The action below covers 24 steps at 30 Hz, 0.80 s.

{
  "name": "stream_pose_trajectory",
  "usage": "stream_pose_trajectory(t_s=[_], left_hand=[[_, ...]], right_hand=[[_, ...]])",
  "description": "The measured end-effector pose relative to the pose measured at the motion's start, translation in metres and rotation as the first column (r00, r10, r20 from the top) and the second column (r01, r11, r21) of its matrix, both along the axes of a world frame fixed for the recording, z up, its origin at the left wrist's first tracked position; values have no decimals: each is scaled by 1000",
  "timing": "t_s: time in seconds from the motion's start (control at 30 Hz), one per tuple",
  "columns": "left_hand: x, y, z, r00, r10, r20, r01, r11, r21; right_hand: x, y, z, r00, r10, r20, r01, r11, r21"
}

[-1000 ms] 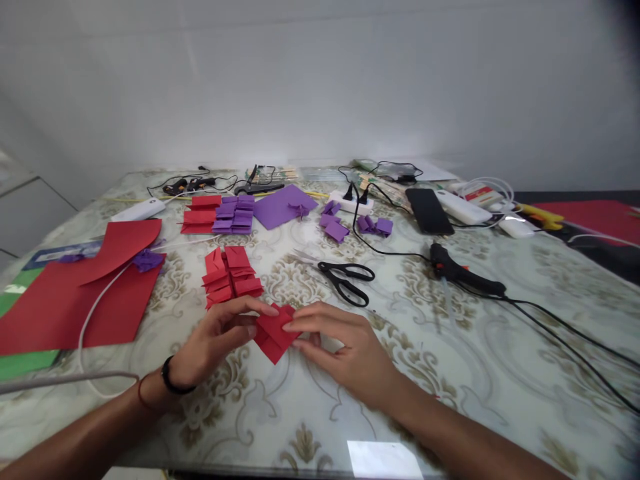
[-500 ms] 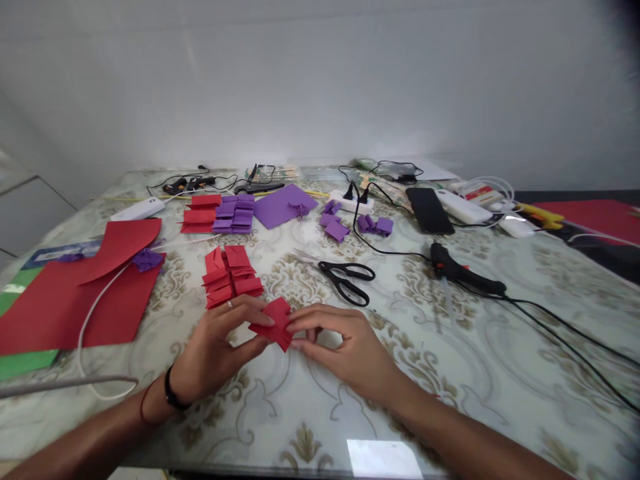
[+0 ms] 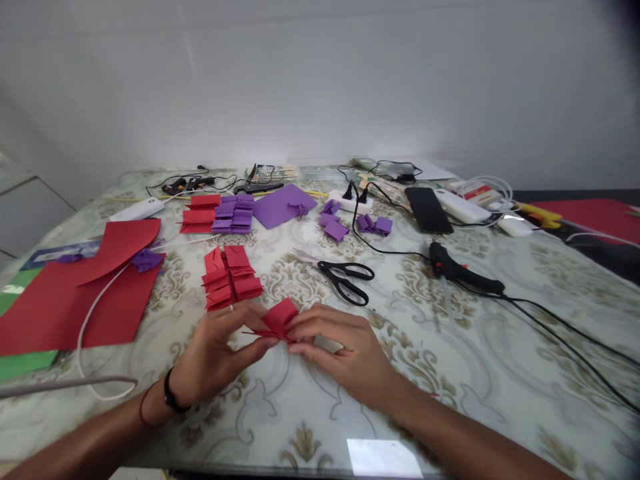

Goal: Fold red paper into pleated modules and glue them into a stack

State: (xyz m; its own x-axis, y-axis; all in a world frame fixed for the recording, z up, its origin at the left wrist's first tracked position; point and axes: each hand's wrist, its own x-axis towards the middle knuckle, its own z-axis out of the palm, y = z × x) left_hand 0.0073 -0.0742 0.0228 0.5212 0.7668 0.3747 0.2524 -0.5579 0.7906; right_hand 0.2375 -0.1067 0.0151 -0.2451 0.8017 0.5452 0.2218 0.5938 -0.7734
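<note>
Between my hands, just above the patterned tabletop, is a small folded piece of red paper (image 3: 281, 316) with one flap standing up. My left hand (image 3: 225, 347) pinches its left side between thumb and fingers. On the right side, my right hand (image 3: 340, 347) grips it the same way, fingers closed on the edge. Right behind my left hand lie folded red paper pieces (image 3: 232, 275) in two rows. Black-handled scissors (image 3: 345, 273) rest beyond my right hand, blades pointing left.
Red sheets (image 3: 90, 300) over green paper (image 3: 30, 363) lie left, crossed by a white cable. Purple folded pieces (image 3: 234, 215), a purple sheet (image 3: 283, 205) and a power strip (image 3: 353, 201) stand farther back. A glue gun (image 3: 463, 272) and a phone (image 3: 428, 210) are at right.
The red paper piece has been turned and folded: it lay flatter facing me, and now a flap stands upright. Both hands have shifted only slightly around it.
</note>
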Motion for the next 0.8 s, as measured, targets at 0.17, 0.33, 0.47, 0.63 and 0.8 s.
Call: stream_pose_trajectory(t_s=[0.17,0.33,0.47,0.63,0.8], left_hand=[[-2,0,-6,997,-19,73,21,999,-28],[-1,-1,-4,996,-56,72,65,990,-129],[2,-1,-1,994,-25,106,44,983,-179],[5,0,-1,989,8,146,28,970,-242],[4,2,-6,990,-40,133,56,991,-118]], right_hand=[[0,-1,-3,999,-52,14,52,998,-22],[-1,-2,-7,995,-89,43,91,996,-26],[-2,-1,-6,994,-83,70,79,995,54],[-3,-2,-6,993,-97,74,87,988,131],[-5,-3,-6,993,-112,29,112,994,3]])
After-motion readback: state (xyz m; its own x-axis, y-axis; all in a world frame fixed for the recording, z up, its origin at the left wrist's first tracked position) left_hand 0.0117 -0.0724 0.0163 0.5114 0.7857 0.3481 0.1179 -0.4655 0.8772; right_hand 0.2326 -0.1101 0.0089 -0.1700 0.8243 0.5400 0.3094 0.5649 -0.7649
